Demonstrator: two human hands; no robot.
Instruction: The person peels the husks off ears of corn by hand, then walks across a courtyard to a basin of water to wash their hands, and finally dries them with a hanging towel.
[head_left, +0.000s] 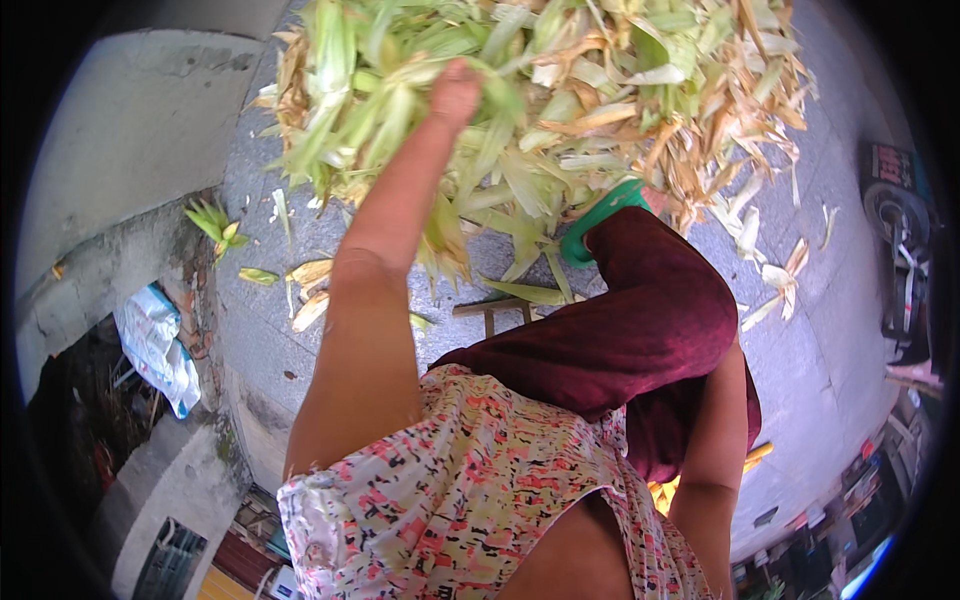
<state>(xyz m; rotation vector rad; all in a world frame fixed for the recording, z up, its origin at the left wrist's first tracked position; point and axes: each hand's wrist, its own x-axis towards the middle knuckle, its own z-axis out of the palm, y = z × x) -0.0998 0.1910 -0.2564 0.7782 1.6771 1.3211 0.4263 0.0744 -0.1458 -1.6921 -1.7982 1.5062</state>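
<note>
My left hand (455, 96) is stretched forward into a large heap of corn husks (592, 135). Its fingers look curled around some green husks, and motion blurs both the hand and the leaves beside it. Green husks lie mostly to the left of the heap, dry tan ones to the right. My right hand is out of view: the forearm passes behind my raised knee in maroon trousers (645, 322). Yellow corn ears (664, 495) show partly beside that arm, low in the picture.
My foot in a green shoe (600, 225) touches the heap's near edge. A small wooden frame (495, 309) stands by my thigh. Loose husks (309, 289) dot the grey paved floor (817, 375). A white plastic sack (157, 345) hangs at the left wall; a dark wheeled machine (896, 225) stands right.
</note>
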